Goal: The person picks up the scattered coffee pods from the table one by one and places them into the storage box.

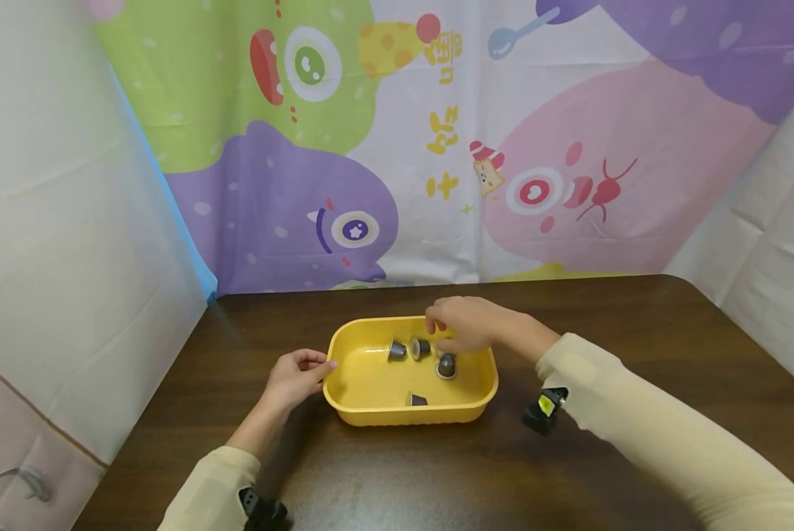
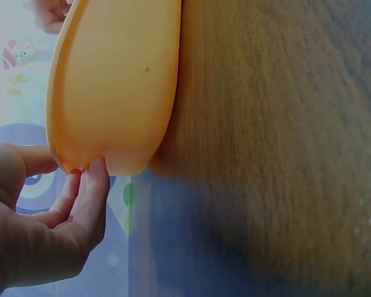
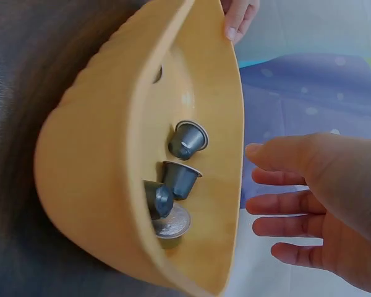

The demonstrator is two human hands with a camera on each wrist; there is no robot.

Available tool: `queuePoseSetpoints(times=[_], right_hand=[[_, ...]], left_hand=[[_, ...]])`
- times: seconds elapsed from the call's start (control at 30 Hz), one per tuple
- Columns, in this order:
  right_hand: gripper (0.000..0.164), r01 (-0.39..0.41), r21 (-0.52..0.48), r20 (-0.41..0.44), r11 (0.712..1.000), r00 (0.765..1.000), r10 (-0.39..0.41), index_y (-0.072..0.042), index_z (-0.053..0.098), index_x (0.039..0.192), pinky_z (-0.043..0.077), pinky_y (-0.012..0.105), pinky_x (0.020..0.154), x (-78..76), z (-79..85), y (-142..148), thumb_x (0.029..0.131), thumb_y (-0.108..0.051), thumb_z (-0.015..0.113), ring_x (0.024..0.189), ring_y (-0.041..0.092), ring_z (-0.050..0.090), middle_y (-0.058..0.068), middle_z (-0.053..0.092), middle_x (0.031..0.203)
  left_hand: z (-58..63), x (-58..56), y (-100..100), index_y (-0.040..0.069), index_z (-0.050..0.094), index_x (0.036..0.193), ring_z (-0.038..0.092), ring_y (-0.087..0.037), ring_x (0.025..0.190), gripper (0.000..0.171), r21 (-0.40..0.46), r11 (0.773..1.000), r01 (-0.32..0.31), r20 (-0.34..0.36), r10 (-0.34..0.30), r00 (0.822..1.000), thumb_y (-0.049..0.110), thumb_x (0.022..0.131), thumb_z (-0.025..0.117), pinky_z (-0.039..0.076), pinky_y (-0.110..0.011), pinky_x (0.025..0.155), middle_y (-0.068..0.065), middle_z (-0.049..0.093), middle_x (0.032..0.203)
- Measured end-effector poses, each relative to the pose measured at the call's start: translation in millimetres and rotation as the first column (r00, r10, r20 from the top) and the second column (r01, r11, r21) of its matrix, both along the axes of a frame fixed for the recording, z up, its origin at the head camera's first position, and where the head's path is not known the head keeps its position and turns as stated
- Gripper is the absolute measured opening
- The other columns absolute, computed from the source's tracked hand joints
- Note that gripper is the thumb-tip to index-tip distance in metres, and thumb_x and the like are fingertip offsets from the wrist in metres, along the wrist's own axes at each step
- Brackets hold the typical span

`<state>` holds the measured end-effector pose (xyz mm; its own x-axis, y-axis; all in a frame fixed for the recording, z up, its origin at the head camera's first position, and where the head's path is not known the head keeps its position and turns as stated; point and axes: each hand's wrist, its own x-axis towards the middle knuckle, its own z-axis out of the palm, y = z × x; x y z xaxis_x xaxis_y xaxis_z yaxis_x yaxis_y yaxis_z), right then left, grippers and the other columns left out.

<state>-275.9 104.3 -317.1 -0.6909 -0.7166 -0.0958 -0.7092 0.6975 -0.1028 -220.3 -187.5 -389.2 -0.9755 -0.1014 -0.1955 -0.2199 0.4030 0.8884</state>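
A yellow plastic basin (image 1: 370, 383) stands on the table with several dark coffee capsules inside. Two lie side by side near its far wall: one capsule (image 1: 397, 350) and another capsule (image 1: 420, 348). One more capsule (image 1: 446, 365) stands below the right hand, and a tipped capsule (image 1: 418, 400) is partly hidden by the near wall. My left hand (image 1: 294, 379) pinches the basin's left rim, thumb on top and fingers underneath. Over the far right of the basin hovers my right hand (image 1: 468, 324). Its fingers (image 3: 287, 205) are loosely extended with nothing between them.
The dark wooden table (image 1: 397, 472) surrounds the basin on all sides. Behind it hangs a cartoon-printed curtain (image 1: 437, 236), with a pale curtain (image 1: 52, 221) along the left. Dark wrist devices sit on both sleeves.
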Motion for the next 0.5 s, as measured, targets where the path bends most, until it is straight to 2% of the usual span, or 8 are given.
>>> queuePoseSetpoints(times=[0.2, 0.37, 0.5], right_hand=[[0.025, -0.014, -0.079, -0.051, 0.997, 0.999, 0.009, -0.012, 0.063, 0.103, 0.049, 0.032, 0.077, 11.2, -4.2, 13.4, 0.089, -0.033, 0.067, 0.083, 0.014, 0.054, 0.006, 0.062, 0.097], [0.021, 0.003, -0.122, -0.088, 0.993, 0.996, -0.014, -0.014, 0.063, 0.102, 0.051, 0.033, 0.078, 20.6, -6.5, 26.4, 0.088, -0.028, 0.069, 0.086, 0.014, 0.056, 0.001, 0.061, 0.096], [0.022, -0.003, -0.144, -0.157, 0.990, 0.987, -0.020, -0.015, 0.063, 0.102, 0.050, 0.031, 0.075, 24.6, -11.1, 38.5, 0.085, -0.025, 0.072, 0.082, 0.012, 0.055, 0.000, 0.061, 0.096]], left_hand=[[-0.2, 0.4, 0.0, -0.004, 0.061, 0.109, 0.060, -0.012, 0.079, 0.030, -0.005, 1.000, -0.001, -0.001, 0.001, 1.000, 0.019, 0.090, 0.066, 0.059, -0.026, 0.073, -0.010, 0.060, 0.096], [0.0, 0.5, 0.3, -0.004, 0.061, 0.108, 0.060, -0.012, 0.079, 0.030, -0.006, 1.000, -0.003, -0.002, 0.003, 1.000, 0.019, 0.090, 0.067, 0.059, -0.025, 0.072, -0.010, 0.060, 0.096], [0.7, 1.1, 0.4, -0.004, 0.061, 0.108, 0.061, -0.012, 0.078, 0.031, 0.001, 1.000, -0.001, -0.005, 0.001, 1.000, 0.019, 0.090, 0.067, 0.059, -0.025, 0.072, -0.010, 0.060, 0.095]])
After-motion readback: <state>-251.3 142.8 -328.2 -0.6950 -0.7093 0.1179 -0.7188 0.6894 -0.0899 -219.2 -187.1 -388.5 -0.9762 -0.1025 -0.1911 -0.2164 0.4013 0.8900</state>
